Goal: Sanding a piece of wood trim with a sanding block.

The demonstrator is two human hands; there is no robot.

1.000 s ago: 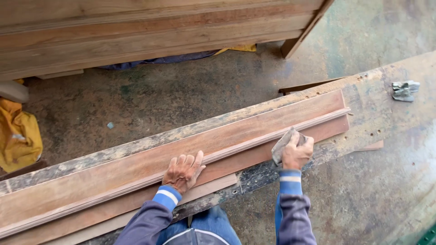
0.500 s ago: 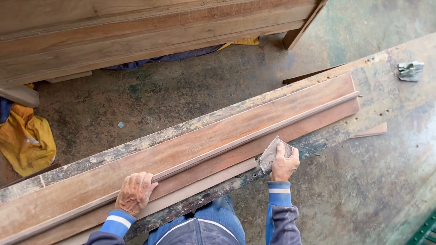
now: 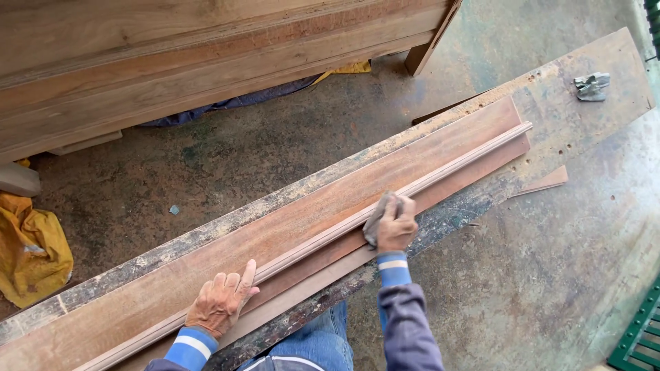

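Sanding along the raised ridge, the right hand (image 3: 396,227) grips a folded grey sandpaper pad (image 3: 375,221) at six o'clock on the long moulded board (image 3: 440,154). Lying flat with spread fingers, the left hand (image 3: 221,302) steadies it toward seven o'clock, clasping nothing. Strokes are best kept along the grain, under even pressure.

Sanding hand back up on the ridge

The right hand (image 3: 396,227), with its grey sandpaper (image 3: 376,218), has climbed from the near edge of the moulded board (image 3: 330,206) up onto the board's raised ridge. The left hand (image 3: 221,302) has slid a little along the board toward the sandpaper, thumb now touching the ridge.
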